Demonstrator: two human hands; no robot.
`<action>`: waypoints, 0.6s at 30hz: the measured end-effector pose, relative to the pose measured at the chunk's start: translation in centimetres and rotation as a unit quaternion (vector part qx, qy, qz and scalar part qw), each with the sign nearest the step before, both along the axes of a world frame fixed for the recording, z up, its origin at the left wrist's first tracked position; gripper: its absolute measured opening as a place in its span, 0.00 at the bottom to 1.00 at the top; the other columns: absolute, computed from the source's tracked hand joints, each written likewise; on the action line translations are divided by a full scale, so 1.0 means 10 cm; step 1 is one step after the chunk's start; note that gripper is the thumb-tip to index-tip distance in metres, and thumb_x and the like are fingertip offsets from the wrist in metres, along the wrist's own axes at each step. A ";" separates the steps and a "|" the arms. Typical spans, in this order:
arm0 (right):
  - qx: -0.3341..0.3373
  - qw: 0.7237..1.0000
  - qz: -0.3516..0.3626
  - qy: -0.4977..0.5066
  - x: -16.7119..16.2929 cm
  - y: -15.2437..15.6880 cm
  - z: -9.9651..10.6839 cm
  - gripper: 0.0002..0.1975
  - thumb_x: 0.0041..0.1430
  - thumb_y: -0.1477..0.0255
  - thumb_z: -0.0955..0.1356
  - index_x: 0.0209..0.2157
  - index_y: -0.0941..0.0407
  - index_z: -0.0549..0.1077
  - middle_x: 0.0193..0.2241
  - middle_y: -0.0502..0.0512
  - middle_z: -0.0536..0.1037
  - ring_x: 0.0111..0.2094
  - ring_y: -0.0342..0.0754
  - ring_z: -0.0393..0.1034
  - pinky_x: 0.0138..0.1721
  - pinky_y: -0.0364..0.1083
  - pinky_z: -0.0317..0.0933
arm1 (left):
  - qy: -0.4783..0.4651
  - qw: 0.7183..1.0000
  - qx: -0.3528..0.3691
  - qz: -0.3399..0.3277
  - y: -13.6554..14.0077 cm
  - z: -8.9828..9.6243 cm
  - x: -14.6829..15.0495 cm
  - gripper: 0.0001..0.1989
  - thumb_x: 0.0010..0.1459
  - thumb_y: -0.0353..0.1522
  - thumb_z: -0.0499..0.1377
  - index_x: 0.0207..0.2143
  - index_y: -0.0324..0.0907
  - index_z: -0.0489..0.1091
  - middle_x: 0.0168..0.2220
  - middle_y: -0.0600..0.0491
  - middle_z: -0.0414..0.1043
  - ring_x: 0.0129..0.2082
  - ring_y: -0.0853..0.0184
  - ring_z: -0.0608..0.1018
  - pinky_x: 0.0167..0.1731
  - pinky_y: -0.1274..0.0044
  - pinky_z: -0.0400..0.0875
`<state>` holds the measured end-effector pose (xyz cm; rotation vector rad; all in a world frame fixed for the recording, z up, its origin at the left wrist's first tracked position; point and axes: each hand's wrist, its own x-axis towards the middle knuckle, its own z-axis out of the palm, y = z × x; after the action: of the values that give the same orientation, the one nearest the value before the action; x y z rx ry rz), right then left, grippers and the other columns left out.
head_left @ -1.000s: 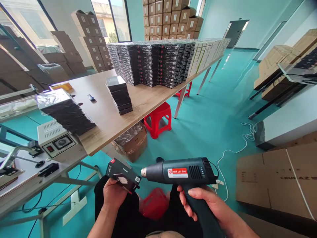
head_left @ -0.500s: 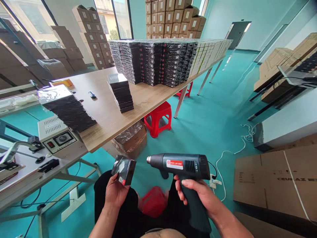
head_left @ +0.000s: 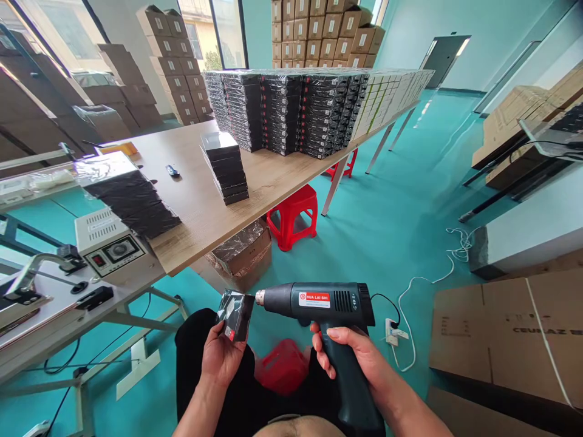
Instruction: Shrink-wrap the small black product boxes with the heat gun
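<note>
My left hand point(head_left: 221, 358) grips a small black box point(head_left: 235, 314) by its lower end, tilted above my lap. The box looks glossy, with a pale picture and a red patch on its face. In my right hand point(head_left: 353, 352) is a dark heat gun point(head_left: 325, 303) with a red-and-white label, my fingers wrapped round its handle. Its metal nozzle points left and is right beside the box's right edge; whether they touch I cannot tell. A stack of black boxes point(head_left: 226, 170) stands on the wooden table point(head_left: 182, 206), and a wrapped stack point(head_left: 136, 197) leans at its left corner.
Long rows of wrapped boxes point(head_left: 282, 115) fill the table's far side. A sealing machine point(head_left: 107, 246) is at the left. Below are a red stool point(head_left: 295, 215) and an open carton point(head_left: 243, 255). A white power strip point(head_left: 395, 334) and large cartons point(head_left: 496, 334) lie right.
The heat gun has moved left, bringing its nozzle close to the black box. My left hand has shifted slightly right with the box. The view has turned a little.
</note>
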<state>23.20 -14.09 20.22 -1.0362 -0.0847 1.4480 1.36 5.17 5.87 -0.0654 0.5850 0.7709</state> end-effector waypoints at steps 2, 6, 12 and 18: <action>0.017 1.000 0.007 -0.003 -0.03 0.04 -0.02 0.15 0.53 0.68 0.68 0.40 0.63 0.75 0.28 0.57 0.76 0.23 0.44 0.70 0.21 0.40 0.61 | -0.003 1.000 -0.005 0.004 -0.01 0.00 0.00 0.25 0.60 0.29 0.51 0.61 0.41 0.59 0.50 0.40 0.74 0.53 0.55 0.73 0.49 0.64 0.71; 0.030 0.999 -0.037 0.016 0.02 0.13 -0.14 0.15 0.53 0.67 0.69 0.41 0.62 0.74 0.29 0.56 0.77 0.25 0.43 0.70 0.22 0.40 0.64 | 0.005 0.999 -0.036 0.007 -0.03 0.06 0.03 0.24 0.61 0.30 0.50 0.60 0.40 0.59 0.49 0.39 0.74 0.50 0.55 0.76 0.47 0.65 0.74; -0.018 0.995 -0.095 0.030 0.42 0.17 -0.52 0.13 0.52 0.68 0.70 0.39 0.60 0.74 0.29 0.53 0.78 0.26 0.41 0.72 0.25 0.39 0.67 | 0.029 0.996 -0.080 0.025 -0.09 0.32 0.16 0.22 0.62 0.29 0.49 0.58 0.35 0.60 0.45 0.37 0.75 0.47 0.55 0.78 0.42 0.66 0.76; -0.065 0.992 -0.105 0.014 0.60 -0.01 -1.16 0.10 0.50 0.69 0.71 0.34 0.60 0.75 0.26 0.54 0.79 0.25 0.42 0.73 0.23 0.39 0.67 | 0.108 0.994 0.013 -0.008 -0.07 0.70 0.33 0.15 0.60 0.27 0.53 0.49 0.40 0.69 0.38 0.45 0.78 0.35 0.60 0.81 0.33 0.69 0.78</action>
<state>29.24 -14.16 8.60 -1.0971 0.1372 1.2889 4.69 4.46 12.87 0.0466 0.7801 0.7742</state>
